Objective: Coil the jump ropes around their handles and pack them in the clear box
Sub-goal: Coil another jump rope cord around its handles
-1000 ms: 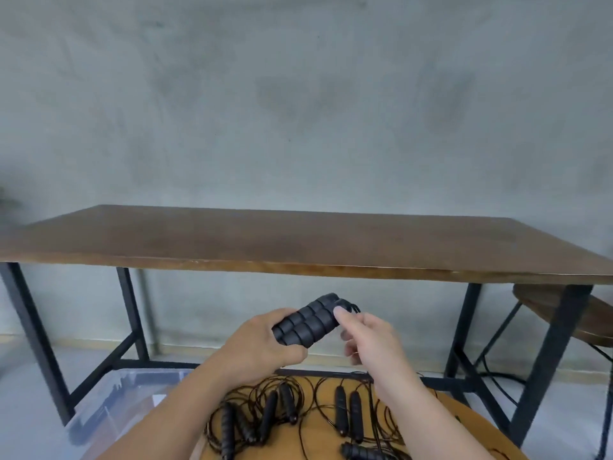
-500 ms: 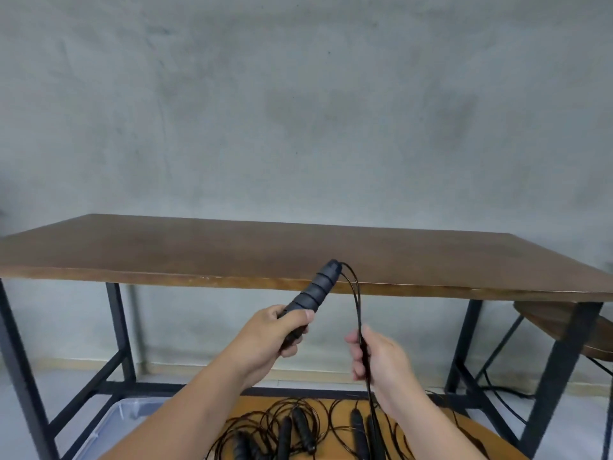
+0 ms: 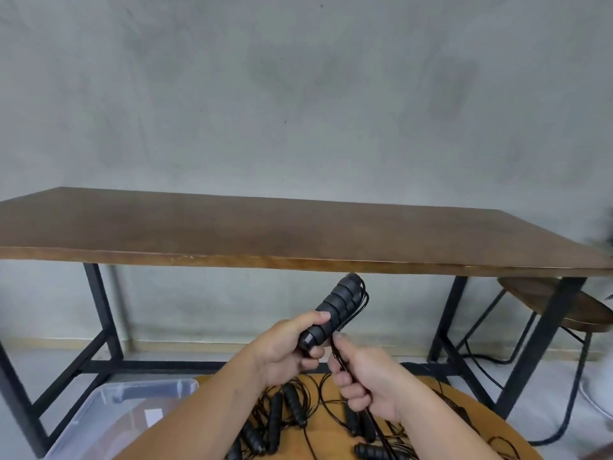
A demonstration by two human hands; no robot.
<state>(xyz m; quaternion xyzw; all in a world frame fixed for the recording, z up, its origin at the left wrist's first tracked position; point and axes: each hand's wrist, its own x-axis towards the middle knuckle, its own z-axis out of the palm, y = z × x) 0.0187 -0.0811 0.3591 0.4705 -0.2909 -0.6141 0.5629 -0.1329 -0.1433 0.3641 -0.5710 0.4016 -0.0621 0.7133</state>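
My left hand [image 3: 285, 350] grips a pair of black ribbed jump rope handles [image 3: 335, 308], held together and tilted up to the right. Their thin black rope [image 3: 360, 302] loops over the top end and runs down into my right hand [image 3: 368, 380], which holds it in a fist just below the handles. Several more black jump ropes [image 3: 285, 413] lie tangled on a round wooden table [image 3: 441, 406] under my arms. The clear box [image 3: 109, 413] stands on the floor at the lower left, partly hidden by my left forearm.
A long brown table [image 3: 265, 230] on black legs stands ahead against a grey wall. A round wooden stool [image 3: 557, 300] sits under its right end, with black cables on the floor beside it.
The handles came lower and nearer to me. My right hand slid up the rope and now holds it close under the handles. The camera tilted down, showing more of the box.
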